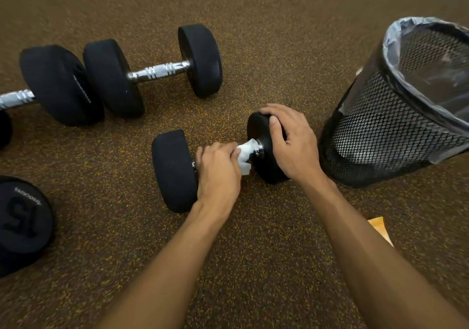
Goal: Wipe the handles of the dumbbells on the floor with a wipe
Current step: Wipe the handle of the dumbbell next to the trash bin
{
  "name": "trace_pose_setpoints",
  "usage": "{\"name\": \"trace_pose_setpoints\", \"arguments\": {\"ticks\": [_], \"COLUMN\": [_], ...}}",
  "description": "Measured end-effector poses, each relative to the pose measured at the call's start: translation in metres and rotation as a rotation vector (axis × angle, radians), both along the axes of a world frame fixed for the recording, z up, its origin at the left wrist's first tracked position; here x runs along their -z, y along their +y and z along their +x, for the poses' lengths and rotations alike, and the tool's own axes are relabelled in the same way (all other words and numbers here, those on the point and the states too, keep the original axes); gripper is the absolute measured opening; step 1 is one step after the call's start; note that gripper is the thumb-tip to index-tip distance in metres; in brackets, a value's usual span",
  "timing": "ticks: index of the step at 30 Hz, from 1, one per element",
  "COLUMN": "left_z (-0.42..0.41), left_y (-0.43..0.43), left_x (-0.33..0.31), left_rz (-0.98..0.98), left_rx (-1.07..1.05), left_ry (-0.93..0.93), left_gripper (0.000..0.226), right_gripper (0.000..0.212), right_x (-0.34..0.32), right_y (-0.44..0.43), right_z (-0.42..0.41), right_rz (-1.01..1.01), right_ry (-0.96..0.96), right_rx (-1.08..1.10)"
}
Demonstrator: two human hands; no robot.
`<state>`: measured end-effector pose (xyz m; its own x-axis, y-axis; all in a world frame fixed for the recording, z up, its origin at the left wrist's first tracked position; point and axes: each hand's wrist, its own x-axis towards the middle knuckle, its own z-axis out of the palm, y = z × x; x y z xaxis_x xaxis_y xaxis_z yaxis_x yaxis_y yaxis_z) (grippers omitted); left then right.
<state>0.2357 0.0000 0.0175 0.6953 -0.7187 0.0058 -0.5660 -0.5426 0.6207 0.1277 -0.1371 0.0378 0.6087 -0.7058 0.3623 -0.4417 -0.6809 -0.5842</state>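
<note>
Dumbbell (pixel 172 171) under work lies on the floor (pixel 253 36), near the middle of the visible stretch; no floor edge is in view. Its bar runs left to right just in front of you. Your left hand (pixel 218 174) is curled over the handle (pixel 258 150) and grips the white wipe (pixel 245 156) against it, with a crumpled tail of wipe sticking out toward the right collar. Your right hand (pixel 291 141) cups the top of the right head, fingers bent over its rim and thumb lying on top of the head. Judgement: the step in hand is the stroke along this handle. To do it well, press down with the right hand so the round heads cannot roll. Wrap the wipe fully round the bar and twist as you slide, right up to both collars. The bar under your palm is hidden, so coverage there cannot be confirmed. Materials: the heads are thick, round, matte black discs, probably rubber-coated and grippy. The visible collar is bright chrome, like the neighbour dumbbell (pixel 158 71) farther off, whose handle shows ringed grooves and a knurled centre; expect grime to sit in those. The wipe is thin, soft and creased. The floor is brown granular matting flecked with yellow. A black wire-mesh bin (pixel 380 130) with a clear plastic liner (pixel 431 57) stands just right of the right head.
</note>
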Motion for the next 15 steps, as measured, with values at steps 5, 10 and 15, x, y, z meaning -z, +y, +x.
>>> {"name": "trace_pose_setpoints", "arguments": {"ticks": [5, 10, 15], "left_z": [-0.013, -0.002, 0.005], "left_y": [0.008, -0.005, -0.004], "left_x": [-0.009, -0.019, -0.021], "left_rz": [0.017, 0.121, 0.172], "left_rx": [-0.041, 0.054, 0.050], "left_ry": [-0.009, -0.017, -0.007], "left_gripper": [0.036, 0.035, 0.031], "right_gripper": [0.036, 0.034, 0.034], "right_x": [0.002, 0.004, 0.004], "right_y": [0.000, -0.001, -0.001], "right_z": [0.000, 0.002, 0.001], "right_rz": [-0.006, -0.014, -0.014], "right_ry": [-0.016, -0.031, -0.026], "right_rx": [0.018, 0.026, 0.024]}}
